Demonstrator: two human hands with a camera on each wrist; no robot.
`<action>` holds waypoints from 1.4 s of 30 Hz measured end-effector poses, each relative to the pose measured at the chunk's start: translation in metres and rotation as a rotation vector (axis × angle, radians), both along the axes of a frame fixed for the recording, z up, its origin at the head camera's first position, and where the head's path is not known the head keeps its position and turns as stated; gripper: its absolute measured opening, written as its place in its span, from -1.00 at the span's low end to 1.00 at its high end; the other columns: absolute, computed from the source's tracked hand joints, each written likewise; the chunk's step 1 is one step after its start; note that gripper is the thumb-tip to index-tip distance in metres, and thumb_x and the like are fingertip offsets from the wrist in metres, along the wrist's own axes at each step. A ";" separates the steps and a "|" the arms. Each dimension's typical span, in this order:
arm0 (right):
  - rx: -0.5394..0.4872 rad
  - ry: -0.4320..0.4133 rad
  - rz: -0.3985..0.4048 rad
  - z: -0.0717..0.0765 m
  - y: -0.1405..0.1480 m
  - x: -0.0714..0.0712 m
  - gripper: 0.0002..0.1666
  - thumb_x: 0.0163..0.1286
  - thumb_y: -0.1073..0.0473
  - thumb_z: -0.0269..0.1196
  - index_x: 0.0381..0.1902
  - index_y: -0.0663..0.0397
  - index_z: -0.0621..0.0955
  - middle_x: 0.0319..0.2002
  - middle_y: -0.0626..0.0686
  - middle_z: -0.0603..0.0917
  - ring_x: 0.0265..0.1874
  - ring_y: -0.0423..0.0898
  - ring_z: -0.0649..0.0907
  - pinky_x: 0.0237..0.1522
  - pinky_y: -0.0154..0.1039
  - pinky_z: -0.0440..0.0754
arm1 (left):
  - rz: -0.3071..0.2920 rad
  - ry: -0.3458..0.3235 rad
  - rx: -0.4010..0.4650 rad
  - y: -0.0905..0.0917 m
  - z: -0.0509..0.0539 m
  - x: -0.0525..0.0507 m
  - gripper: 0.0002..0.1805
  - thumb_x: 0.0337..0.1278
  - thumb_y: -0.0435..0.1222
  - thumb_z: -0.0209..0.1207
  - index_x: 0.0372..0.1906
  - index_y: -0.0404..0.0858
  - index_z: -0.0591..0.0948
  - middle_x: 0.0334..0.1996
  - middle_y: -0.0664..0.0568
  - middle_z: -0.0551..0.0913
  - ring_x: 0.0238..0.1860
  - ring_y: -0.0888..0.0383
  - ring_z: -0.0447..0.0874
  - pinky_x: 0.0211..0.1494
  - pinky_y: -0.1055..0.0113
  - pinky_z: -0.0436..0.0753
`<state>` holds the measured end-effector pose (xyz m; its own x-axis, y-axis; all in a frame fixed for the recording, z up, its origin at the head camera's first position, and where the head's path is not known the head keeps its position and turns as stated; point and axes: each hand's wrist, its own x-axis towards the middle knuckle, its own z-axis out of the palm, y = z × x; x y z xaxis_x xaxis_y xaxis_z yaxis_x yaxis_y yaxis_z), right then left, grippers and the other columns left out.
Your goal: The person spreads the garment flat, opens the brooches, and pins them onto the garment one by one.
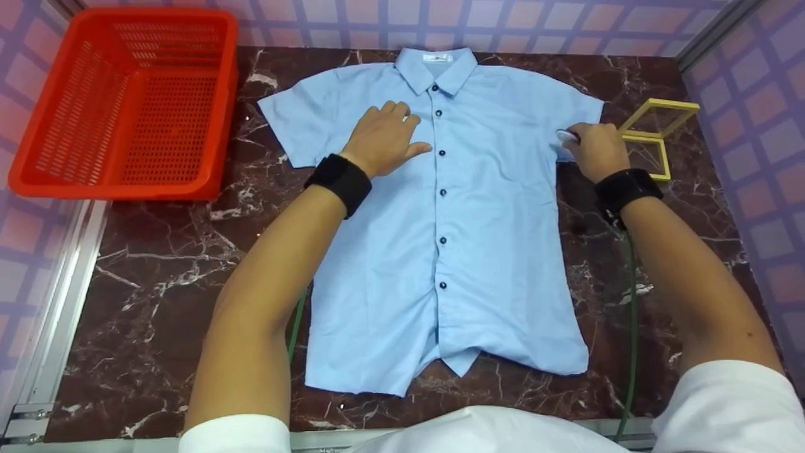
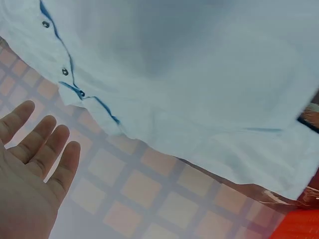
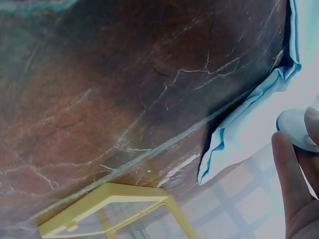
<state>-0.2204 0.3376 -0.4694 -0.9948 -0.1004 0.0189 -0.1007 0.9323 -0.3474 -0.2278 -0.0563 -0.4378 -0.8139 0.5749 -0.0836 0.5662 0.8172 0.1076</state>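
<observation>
A light blue short-sleeved button-up shirt (image 1: 497, 207) lies spread front side up, its collar toward the back wall. Over its chest, left of the buttons, is my left hand (image 1: 387, 138), fingers extended and nothing in them. In the left wrist view that hand (image 2: 37, 164) shows its palm side beside the shirt (image 2: 199, 74). My right hand (image 1: 597, 151) is by the sleeve on the right. It pinches a small round white disc (image 1: 566, 136) with a dark rim. The right wrist view shows the disc (image 3: 296, 127) between fingers and thumb; its exact kind is unclear.
A yellow-framed case (image 1: 660, 138) with clear panels stands with its lid raised, right of my right hand. At the back left sits a red plastic basket (image 1: 217, 157). Checked walls (image 1: 528, 25) bound the dark marble table (image 1: 170, 302). A green cable (image 1: 631, 327) runs below the right wrist.
</observation>
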 end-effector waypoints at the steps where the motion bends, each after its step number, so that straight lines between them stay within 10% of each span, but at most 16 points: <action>1: 0.006 0.010 -0.002 0.001 -0.002 -0.001 -0.69 0.51 0.28 0.17 0.09 0.40 0.63 -0.05 0.42 0.68 -0.05 0.36 0.65 0.05 0.25 0.54 | 0.008 0.002 -0.003 0.004 0.002 -0.003 -0.22 0.50 0.22 -0.18 0.41 -0.33 0.39 0.33 -0.25 0.38 0.29 -0.17 0.34 0.29 -0.04 0.38; 11: 0.008 0.128 -0.023 0.000 -0.019 -0.008 -0.71 0.49 0.25 0.21 0.05 0.36 0.60 -0.11 0.43 0.69 -0.14 0.38 0.67 -0.08 0.24 0.58 | 0.041 0.024 -0.011 0.051 0.014 -0.031 -0.29 0.51 0.18 -0.15 0.33 -0.33 0.43 0.23 -0.20 0.44 0.25 -0.13 0.37 0.29 0.01 0.38; 22: 0.015 0.133 -0.016 -0.004 -0.029 -0.013 -0.71 0.49 0.21 0.23 0.04 0.30 0.67 -0.12 0.34 0.72 -0.13 0.28 0.67 -0.05 0.17 0.58 | 0.047 0.005 -0.053 0.100 0.002 -0.052 -0.34 0.54 0.13 -0.15 0.40 -0.27 0.41 0.30 -0.16 0.44 0.34 -0.10 0.35 0.38 0.00 0.32; 42: 0.030 0.284 -0.034 -0.019 -0.046 -0.028 -0.81 0.36 0.29 0.32 -0.13 0.30 0.74 -0.16 0.28 0.76 -0.12 0.27 0.69 -0.04 0.17 0.60 | 0.141 0.184 0.037 0.171 -0.057 -0.060 -0.57 0.56 -0.33 -0.16 -0.04 -0.14 0.77 -0.04 -0.06 0.65 0.02 -0.02 0.55 0.13 0.10 0.46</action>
